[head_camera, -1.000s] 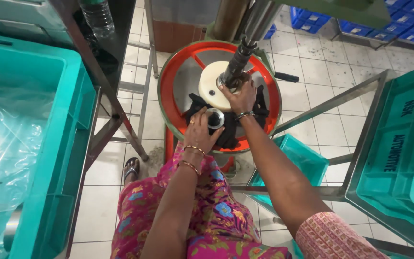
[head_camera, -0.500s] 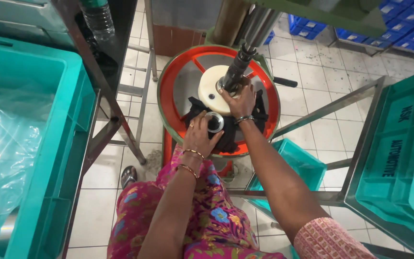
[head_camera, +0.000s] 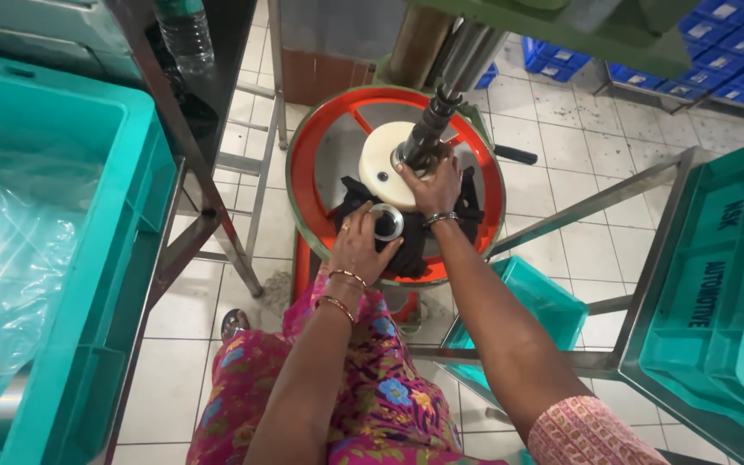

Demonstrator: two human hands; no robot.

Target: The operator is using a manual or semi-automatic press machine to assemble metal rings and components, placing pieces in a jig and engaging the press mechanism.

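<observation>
Steel bearing ring sits pinched in the left hand grip, just below the cream disc. Right hand grip, fingers spread, holds nothing and presses that disc beneath the press spindle, steadying it.

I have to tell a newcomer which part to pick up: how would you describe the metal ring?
Find the big orange wheel under the press. In front of its cream disc, the left hand holds the metal ring over black cloth. It is the only small shiny piece there.
</observation>
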